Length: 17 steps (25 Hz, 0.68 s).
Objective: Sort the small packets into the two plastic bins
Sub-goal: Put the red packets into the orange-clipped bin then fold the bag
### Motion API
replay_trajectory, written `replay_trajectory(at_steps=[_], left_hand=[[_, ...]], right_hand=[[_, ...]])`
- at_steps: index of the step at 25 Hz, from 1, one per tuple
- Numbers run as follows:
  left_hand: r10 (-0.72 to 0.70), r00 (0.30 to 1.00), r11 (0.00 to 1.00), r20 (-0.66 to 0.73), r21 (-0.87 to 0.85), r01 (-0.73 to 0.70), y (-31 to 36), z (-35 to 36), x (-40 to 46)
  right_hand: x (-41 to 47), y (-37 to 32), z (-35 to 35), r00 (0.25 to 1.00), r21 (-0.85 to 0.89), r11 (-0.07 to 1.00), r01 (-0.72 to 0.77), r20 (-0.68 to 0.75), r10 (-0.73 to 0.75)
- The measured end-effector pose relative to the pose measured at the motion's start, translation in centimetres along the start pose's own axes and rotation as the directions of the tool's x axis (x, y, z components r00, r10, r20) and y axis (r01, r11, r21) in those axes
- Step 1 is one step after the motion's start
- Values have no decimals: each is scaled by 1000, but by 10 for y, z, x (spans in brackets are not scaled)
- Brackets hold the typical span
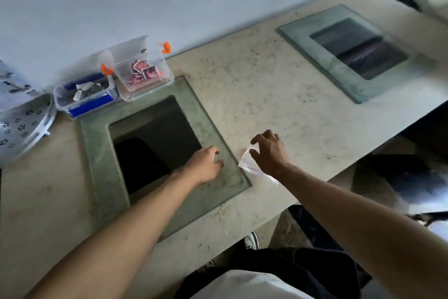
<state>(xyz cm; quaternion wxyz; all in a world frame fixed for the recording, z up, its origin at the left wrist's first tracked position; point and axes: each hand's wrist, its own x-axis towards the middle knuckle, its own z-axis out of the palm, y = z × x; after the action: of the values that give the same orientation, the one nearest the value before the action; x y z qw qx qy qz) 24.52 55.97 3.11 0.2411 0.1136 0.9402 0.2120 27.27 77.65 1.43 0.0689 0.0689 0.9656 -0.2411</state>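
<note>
Two clear plastic bins stand at the back left of the counter by the wall. The right bin, with orange latches, holds several red packets. The left bin, trimmed in blue, holds dark and white packets. My left hand rests on the glass panel, fingers curled, nothing visible in it. My right hand hovers with spread fingers just over an empty clear zip bag lying on the counter; whether it touches the bag is unclear.
The glass panel frames a dark square opening in the stone counter. A second glass panel lies at the far right. A perforated metal disc and printed paper sit at the left edge. The counter's front edge runs diagonally.
</note>
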Motion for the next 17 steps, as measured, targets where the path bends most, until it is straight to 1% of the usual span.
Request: replay_trajectory(at_steps=[2, 4, 5, 8, 12, 17], left_hand=[[82, 996, 997, 25, 3, -82, 36, 17, 21], [112, 992, 994, 52, 13, -113, 63, 35, 38], [115, 991, 993, 67, 28, -117, 72, 42, 45], [122, 990, 986, 75, 102, -130, 81, 56, 61], [172, 982, 971, 74, 156, -182, 76, 70, 74], [129, 991, 961, 44, 240, -136, 72, 89, 81]], right_hand=[[-10, 36, -3, 990, 26, 991, -130, -59, 131], [-22, 64, 1, 972, 73, 971, -228, -41, 231], [-26, 74, 5, 966, 96, 962, -254, -23, 258], [-31, 88, 17, 952, 116, 945, -305, 19, 304], [-30, 93, 32, 922, 168, 906, -388, 53, 384], [-27, 98, 43, 918, 203, 895, -397, 65, 392]])
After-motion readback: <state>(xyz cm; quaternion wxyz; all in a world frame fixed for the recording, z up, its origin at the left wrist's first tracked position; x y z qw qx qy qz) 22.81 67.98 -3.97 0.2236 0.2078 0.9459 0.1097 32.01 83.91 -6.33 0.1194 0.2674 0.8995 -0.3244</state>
